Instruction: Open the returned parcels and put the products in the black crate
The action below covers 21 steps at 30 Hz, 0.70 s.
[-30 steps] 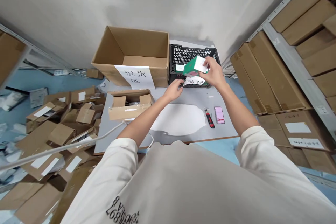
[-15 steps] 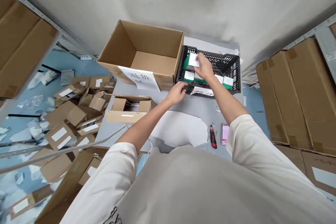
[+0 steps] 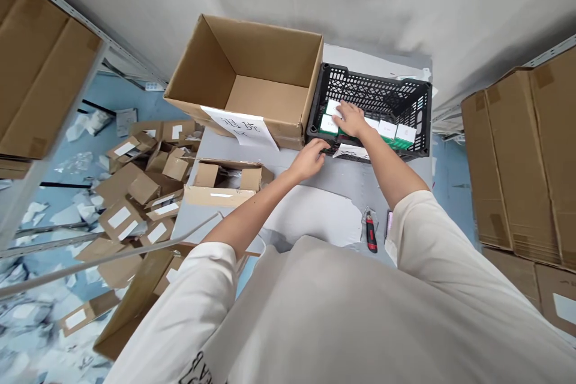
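Note:
My right hand (image 3: 350, 119) reaches down into the black plastic crate (image 3: 418, 109) and its fingers rest on a green and white box (image 3: 332, 108) lying among several like boxes (image 3: 390, 129) on the crate's floor. My left hand (image 3: 309, 159) is at the crate's near left corner, fingers curled against its rim. A large open cardboard box (image 3: 252, 81) with a paper sign (image 3: 238, 126) on its front stands left of the crate, with nothing inside that I can see.
On the grey table (image 3: 342, 180) lie a small opened carton (image 3: 222, 183), a red and black utility knife (image 3: 371, 238) and a phone half hidden by my right sleeve. Flattened cartons litter the floor at left. Stacked cardboard boxes (image 3: 522, 156) fill the right.
My right hand carried the green and white box from above the crate down into it and set it among the others. My left hand stayed at the crate's corner. My view shifted left.

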{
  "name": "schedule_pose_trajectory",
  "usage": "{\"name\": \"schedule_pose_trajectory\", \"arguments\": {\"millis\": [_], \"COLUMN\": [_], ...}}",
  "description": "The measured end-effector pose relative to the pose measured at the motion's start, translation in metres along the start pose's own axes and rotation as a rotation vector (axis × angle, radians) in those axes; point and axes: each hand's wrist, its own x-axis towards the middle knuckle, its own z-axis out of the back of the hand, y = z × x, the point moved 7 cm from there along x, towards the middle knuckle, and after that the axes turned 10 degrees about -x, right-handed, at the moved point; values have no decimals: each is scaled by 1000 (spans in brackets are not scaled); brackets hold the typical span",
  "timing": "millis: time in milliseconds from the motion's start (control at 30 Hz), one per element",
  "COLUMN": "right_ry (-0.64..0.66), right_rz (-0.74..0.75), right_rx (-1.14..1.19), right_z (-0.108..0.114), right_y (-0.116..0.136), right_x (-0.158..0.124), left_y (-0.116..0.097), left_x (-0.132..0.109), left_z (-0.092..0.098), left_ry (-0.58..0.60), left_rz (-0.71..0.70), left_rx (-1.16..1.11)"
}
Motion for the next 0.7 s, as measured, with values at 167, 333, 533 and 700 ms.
{"name": "schedule_pose_trajectory", "arguments": {"millis": [167,333,533,700], "right_ry": [-26,-60,-143,-168], "right_rz": [50,33,80,126], "right_rx": [30,29,48,133], "right_z": [8,19,42,53], "right_y": [7,20,49,97], "right_x": [-21,-42,-85,-123], "left_y": [-2,-6,-8,-8], "left_x": [-3,-12,-32,-61], "left_z": [2,2,5,14], "left_ry": [-10,-8,-40,-77], "left_rz": [-3,-11,-17,-15], "left_rx": [3,22,35,26]}}
